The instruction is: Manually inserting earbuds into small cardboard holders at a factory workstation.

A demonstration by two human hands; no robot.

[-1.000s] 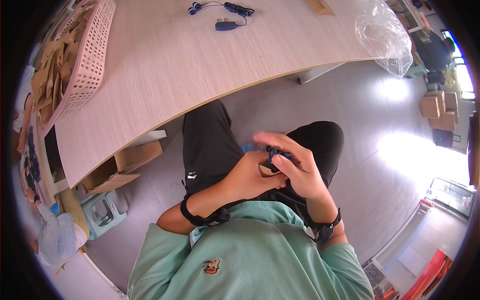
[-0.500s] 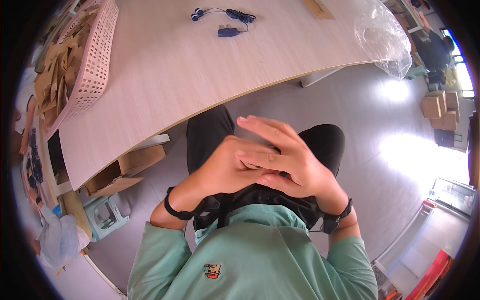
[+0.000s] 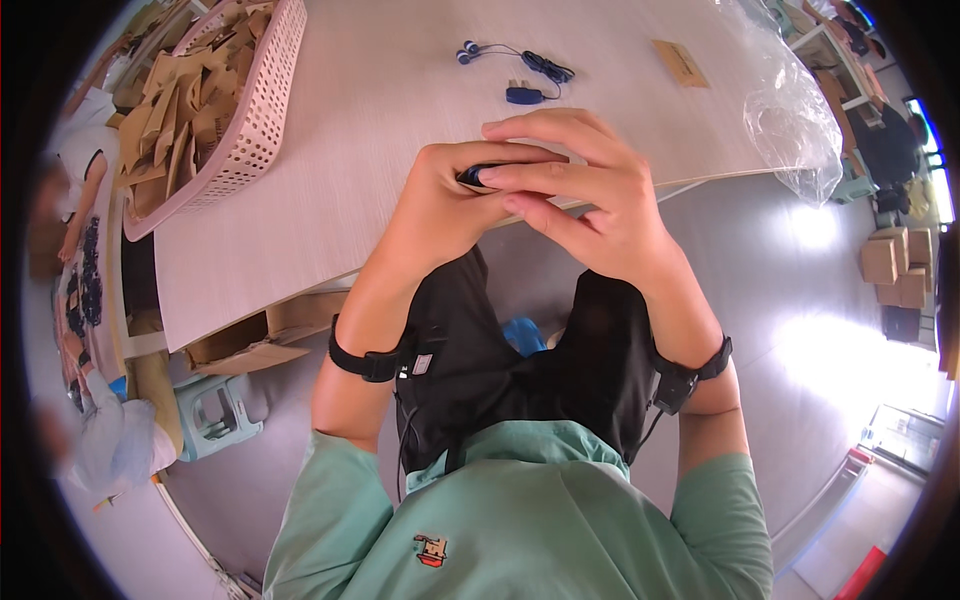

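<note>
1. Both hands are up at centre frame, just above the table's near edge, pressed together around one small dark item (image 3: 478,176).
2. Left hand (image 3: 440,205): curled, fingers wrapped round the item from the left; a dark blue-black tip shows betw. thumb & fingers. Grasping it.
3. Right hand (image 3: 590,200): laid over the left, fingers (image 3: 540,175) stretched leftward across the item, fingertips touching it. Also gripping, though most of the item is hidden, so can't tell its exact shape.
4. Black wrist straps on both forearms, lower centre, each w/ a thin cable running off.
5. Table (image 3: 400,130): pale wood-grain top, fills upper centre; its edge curves down to the left.
6. On the table, top centre: blue earphones (image 3: 468,52) w/ a dark cord coiled beside a small blue plug (image 3: 522,95). Well apart from the hands, further back.
7. Upper left: white perforated basket (image 3: 262,120) packed w/ brown cardboard pieces, sitting on the table.
8. Upper right: small brown card (image 3: 678,62) flat on the table; next to it a crumpled clear plastic bag (image 3: 790,120) hanging over the table's right corner.
9. Below the table, left: open cardboard box (image 3: 250,345) & a pale green stool (image 3: 215,415) on the grey floor.
10. Person seated: green shirt at bottom, black trousers mid-frame, a bit of blue on the floor betw. the legs.
11. Far left edge: another person, blurred.
</note>
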